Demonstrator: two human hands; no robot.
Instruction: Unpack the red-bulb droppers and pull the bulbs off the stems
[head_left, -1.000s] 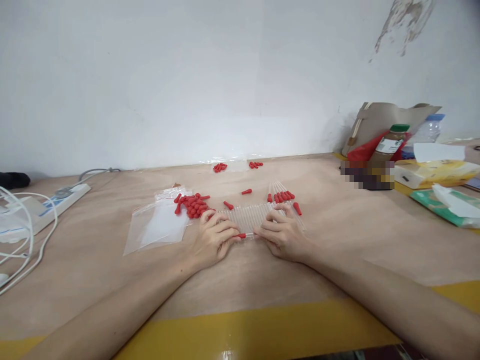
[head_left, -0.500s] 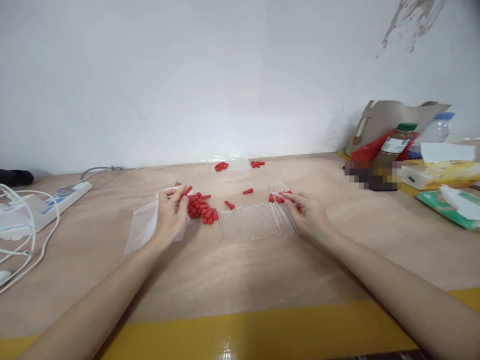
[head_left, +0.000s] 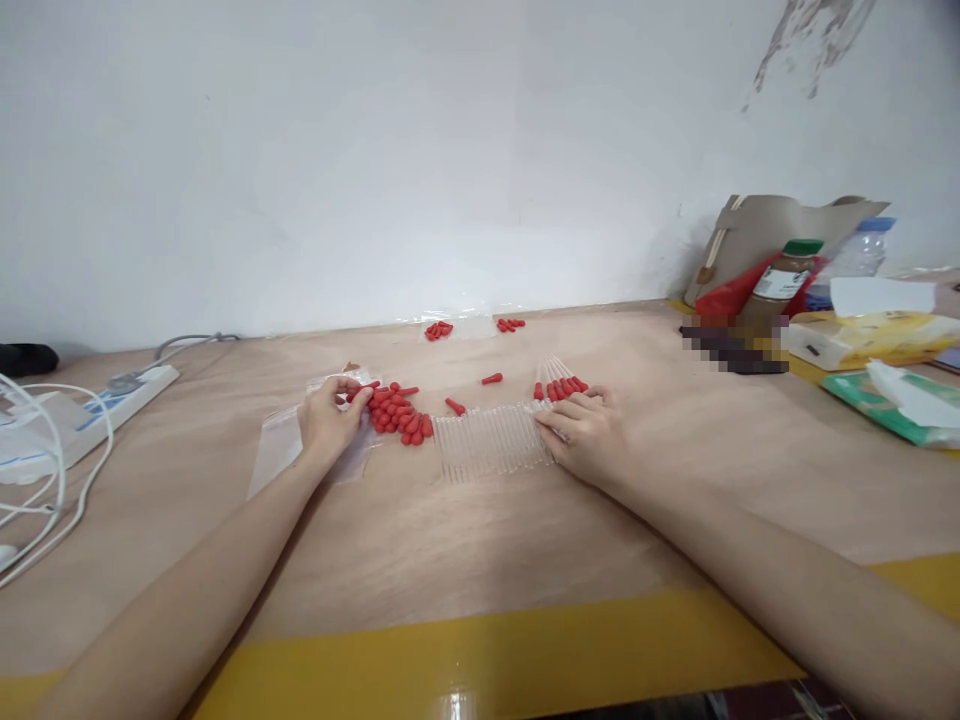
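Note:
My left hand [head_left: 330,415] is closed, with a red rubber bulb [head_left: 365,388] pinched between thumb and fingers. It is at the left edge of a heap of red rubber bulbs [head_left: 394,410]. Beneath it lies a clear plastic bag [head_left: 274,455]. My right hand [head_left: 589,430] is closed at the right end of a row of clear glass tubes [head_left: 487,442]; its thumb and fingertips pinch the end of a tube, partly hidden by the fingers. Just beyond that hand lie several droppers [head_left: 562,388], clear tubes with red bulbs fitted, their tips pointing away.
Two loose red bulbs [head_left: 491,379] lie behind the row. Small groups of bulbs [head_left: 439,330] rest near the wall beside clear plastic. At left are a power strip [head_left: 135,405] and white cables [head_left: 64,500]. Bottles [head_left: 784,285], a bag [head_left: 765,225] and tissue packs [head_left: 855,338] stand at right.
My right hand has let go of a dropper among the others and moved left and nearer to the tube row. My left hand has lowered slightly, still with a red bulb.

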